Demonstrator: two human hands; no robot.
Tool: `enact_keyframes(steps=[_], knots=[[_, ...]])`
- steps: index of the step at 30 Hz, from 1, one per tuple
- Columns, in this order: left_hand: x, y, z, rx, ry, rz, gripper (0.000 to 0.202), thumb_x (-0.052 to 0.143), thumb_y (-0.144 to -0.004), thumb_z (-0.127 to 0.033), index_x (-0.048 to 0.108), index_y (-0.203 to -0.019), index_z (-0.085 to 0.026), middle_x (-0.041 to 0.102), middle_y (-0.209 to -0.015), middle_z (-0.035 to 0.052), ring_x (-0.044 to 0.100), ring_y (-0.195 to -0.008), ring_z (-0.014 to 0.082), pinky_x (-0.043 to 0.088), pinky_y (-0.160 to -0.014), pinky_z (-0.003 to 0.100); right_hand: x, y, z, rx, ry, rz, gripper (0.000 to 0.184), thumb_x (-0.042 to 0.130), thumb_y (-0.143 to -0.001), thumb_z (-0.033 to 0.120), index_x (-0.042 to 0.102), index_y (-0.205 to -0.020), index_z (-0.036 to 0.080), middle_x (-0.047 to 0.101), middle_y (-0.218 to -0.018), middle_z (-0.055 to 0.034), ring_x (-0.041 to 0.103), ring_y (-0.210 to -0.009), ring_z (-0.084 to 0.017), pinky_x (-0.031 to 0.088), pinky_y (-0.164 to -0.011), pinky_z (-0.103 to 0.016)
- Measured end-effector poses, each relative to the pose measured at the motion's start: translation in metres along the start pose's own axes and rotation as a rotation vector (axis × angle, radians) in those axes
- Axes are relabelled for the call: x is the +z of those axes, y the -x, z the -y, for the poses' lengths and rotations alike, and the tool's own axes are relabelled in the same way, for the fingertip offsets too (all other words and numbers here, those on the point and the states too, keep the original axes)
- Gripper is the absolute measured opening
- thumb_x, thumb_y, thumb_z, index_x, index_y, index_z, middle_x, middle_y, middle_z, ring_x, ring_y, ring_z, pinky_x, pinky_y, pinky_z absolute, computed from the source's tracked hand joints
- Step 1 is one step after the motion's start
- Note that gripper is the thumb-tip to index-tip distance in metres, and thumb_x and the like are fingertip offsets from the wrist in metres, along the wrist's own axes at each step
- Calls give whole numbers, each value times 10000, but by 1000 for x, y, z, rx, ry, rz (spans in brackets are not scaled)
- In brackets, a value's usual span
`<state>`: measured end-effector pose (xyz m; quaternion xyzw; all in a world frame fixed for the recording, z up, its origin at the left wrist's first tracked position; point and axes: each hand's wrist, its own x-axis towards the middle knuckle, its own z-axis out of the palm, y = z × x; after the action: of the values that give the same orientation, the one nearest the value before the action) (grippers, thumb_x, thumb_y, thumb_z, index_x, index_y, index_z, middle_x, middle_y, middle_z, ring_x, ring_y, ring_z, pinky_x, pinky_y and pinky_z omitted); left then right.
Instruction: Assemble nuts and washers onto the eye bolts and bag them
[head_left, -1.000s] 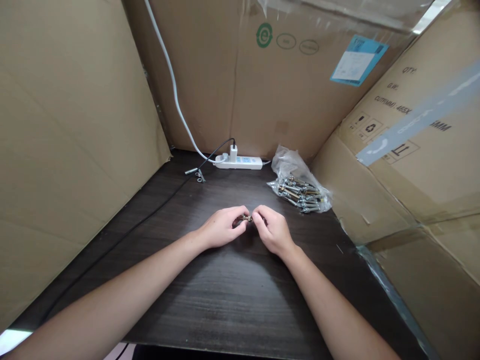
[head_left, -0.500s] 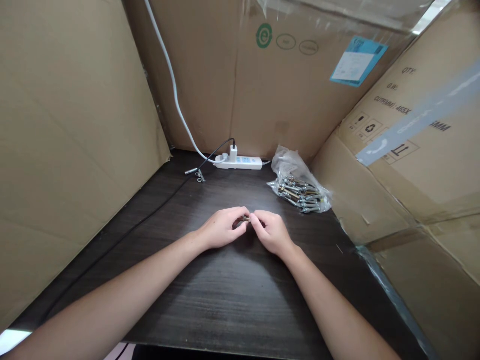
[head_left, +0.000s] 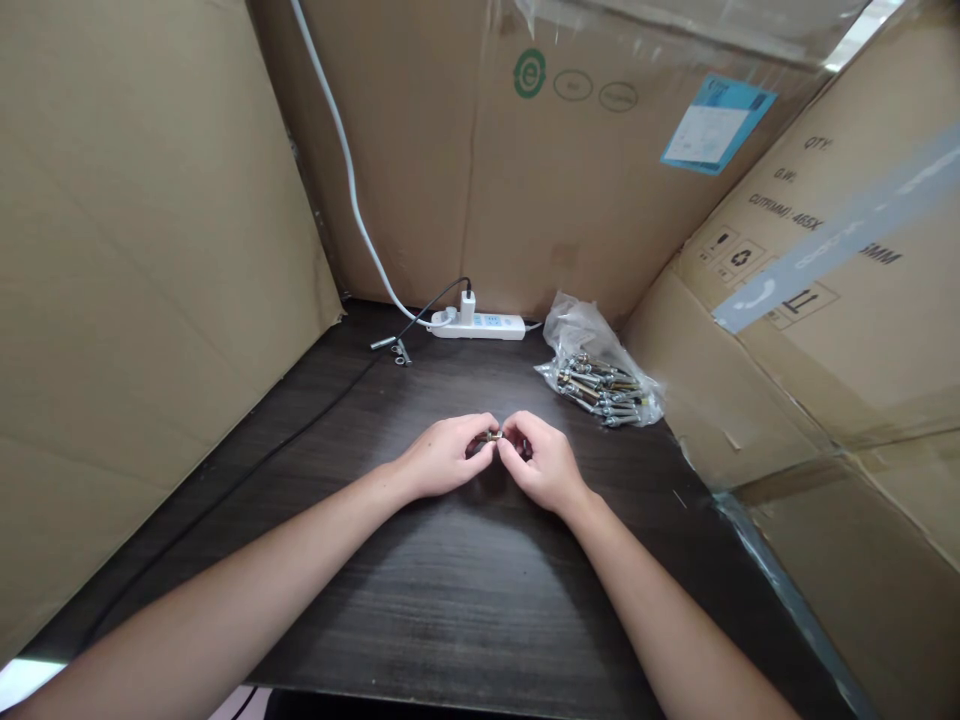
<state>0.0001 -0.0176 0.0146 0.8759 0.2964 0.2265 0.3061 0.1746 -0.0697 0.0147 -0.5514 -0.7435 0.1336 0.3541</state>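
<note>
My left hand is closed, its thumb and fingers around a small brass-coloured and silver expansion bolt. The bolt lies roughly level just over the dark table, and most of its shank is hidden in the fingers. My right hand pinches the bolt's right end between thumb and fingertips. Beyond my right hand, a clear plastic bag holds several similar bolts. Farther back on the left lie a small metal sleeve and loose washers with another metal piece.
A white power strip with a plugged-in adapter stands against the back carton. A black cable runs across the table's left side. Large cartons wall in the left and right.
My right thumb has moved down and my right fingers have parted a little around the bolt's end, so more of it shows. My left hand has stayed put.
</note>
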Motion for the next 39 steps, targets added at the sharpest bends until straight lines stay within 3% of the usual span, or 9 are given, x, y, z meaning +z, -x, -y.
enact_keyframes(steps=[8, 17, 29, 39], knots=[[0, 0, -1, 19, 10, 2, 161, 443, -866, -231, 576, -950, -196, 597, -803, -6, 514, -688, 119, 399, -633, 223, 1, -1, -4, -9, 24, 32, 375, 386, -938, 304, 457, -587, 194, 503, -571, 7, 466, -554, -119, 340, -570, -244], [0, 0, 1, 0, 11, 8, 131, 447, -875, -260, 554, -911, -194, 566, -749, -24, 487, -642, 109, 372, -603, 222, -1, 0, -1, -5, -33, 17, 81, 515, -838, 270, 538, -814, 196, 554, -707, 8, 484, -586, -114, 375, -571, -230], [-2, 0, -2, 18, -33, -4, 171, 431, -885, -263, 575, -949, -198, 605, -828, 1, 521, -694, 124, 389, -623, 228, 2, 0, -1, 0, -28, 42, 167, 477, -873, 293, 525, -743, 199, 533, -631, 21, 468, -551, -108, 351, -543, -225], [-3, 0, -4, 55, -31, 24, 148, 437, -866, -221, 574, -915, -198, 619, -847, 3, 541, -727, 129, 402, -652, 225, 5, 0, -2, 35, 6, 25, 315, 477, -867, 312, 482, -577, 189, 462, -516, 34, 414, -472, -89, 308, -502, -221]])
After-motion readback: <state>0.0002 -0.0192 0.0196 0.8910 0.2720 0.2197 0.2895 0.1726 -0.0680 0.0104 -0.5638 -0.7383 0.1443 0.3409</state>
